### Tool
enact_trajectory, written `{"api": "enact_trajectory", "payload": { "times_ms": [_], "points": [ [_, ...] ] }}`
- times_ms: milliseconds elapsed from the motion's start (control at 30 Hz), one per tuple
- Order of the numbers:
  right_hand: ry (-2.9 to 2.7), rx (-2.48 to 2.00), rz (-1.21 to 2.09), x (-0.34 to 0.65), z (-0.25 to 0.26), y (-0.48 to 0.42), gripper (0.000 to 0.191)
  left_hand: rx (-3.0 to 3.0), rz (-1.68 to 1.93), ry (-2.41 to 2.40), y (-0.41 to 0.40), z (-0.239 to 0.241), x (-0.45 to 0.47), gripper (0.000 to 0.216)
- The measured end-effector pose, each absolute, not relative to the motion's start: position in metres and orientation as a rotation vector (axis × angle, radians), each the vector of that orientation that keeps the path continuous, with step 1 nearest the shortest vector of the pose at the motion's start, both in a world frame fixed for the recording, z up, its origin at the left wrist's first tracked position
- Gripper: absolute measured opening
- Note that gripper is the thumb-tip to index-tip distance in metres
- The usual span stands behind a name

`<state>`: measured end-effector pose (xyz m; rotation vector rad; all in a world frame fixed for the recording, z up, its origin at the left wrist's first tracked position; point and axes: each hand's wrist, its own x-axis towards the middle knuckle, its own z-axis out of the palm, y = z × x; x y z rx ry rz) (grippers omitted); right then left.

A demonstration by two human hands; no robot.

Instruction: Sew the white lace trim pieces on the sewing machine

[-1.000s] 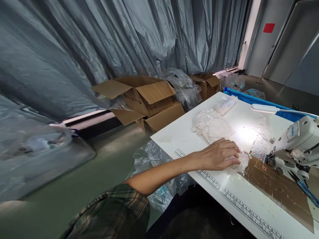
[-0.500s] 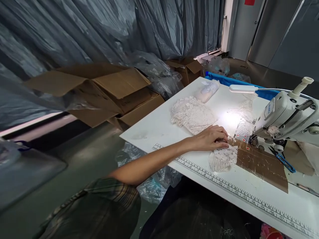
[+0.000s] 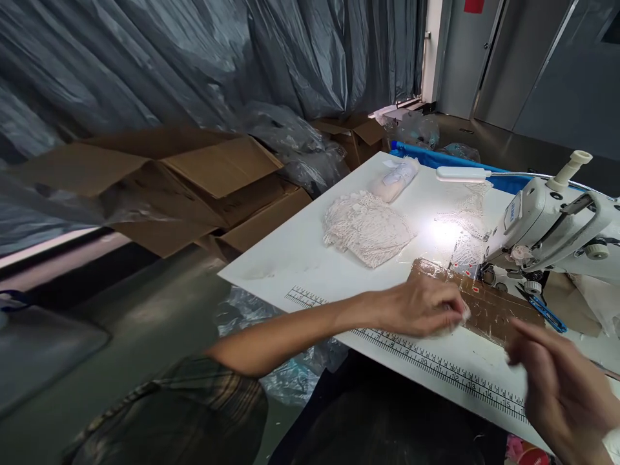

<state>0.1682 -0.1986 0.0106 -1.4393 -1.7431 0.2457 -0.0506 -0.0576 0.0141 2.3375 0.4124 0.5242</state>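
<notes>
My left hand (image 3: 426,309) is above the front part of the white table, its fingers closed. A bit of white lace (image 3: 465,314) shows at its fingertips; the rest is hidden by the hand. My right hand (image 3: 557,381) is in from the lower right, smeared by motion, with one finger pointing toward the left hand. Whether it holds anything does not show. Between the hands and the white sewing machine (image 3: 547,223) lies a brown board (image 3: 489,310). A stack of white lace pieces (image 3: 365,226) lies farther back on the left.
Blue thread snips (image 3: 547,313) lie beside the machine. Behind the lace stack is a wrapped pale roll (image 3: 394,181). A lamp (image 3: 462,174) lights more lace (image 3: 469,213) near the needle. A ruler scale (image 3: 436,365) runs along the table edge. Open cardboard boxes (image 3: 223,165) stand left.
My left hand has moved toward me and slightly right, closing on the small lace piece that lay under it. My right hand has come into view. The camera has turned slightly.
</notes>
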Motion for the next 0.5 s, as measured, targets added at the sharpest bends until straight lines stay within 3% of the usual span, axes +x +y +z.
{"api": "enact_trajectory", "payload": {
  "times_ms": [100,200,333,400,500],
  "points": [
    [-1.8,-1.329,0.432,0.153,0.017,-0.162,0.047,2.166,0.437,0.24,-0.08,0.034,-0.044,0.009],
    [-1.825,-1.214,0.974,0.146,0.019,-0.148,0.059,2.12,0.47,0.349,-0.082,0.046,-0.047,0.014],
    [-1.69,-1.195,1.578,0.149,0.011,-0.143,0.057,2.116,0.519,0.661,-0.059,0.039,-0.06,0.025],
    [-1.632,-1.273,1.56,0.155,0.005,-0.135,0.053,2.157,0.52,0.742,-0.045,0.028,-0.067,0.026],
    [-1.642,-1.515,1.218,0.17,-0.002,-0.118,0.049,2.4,0.494,0.883,-0.026,0.01,-0.072,0.029]
  ]
}}
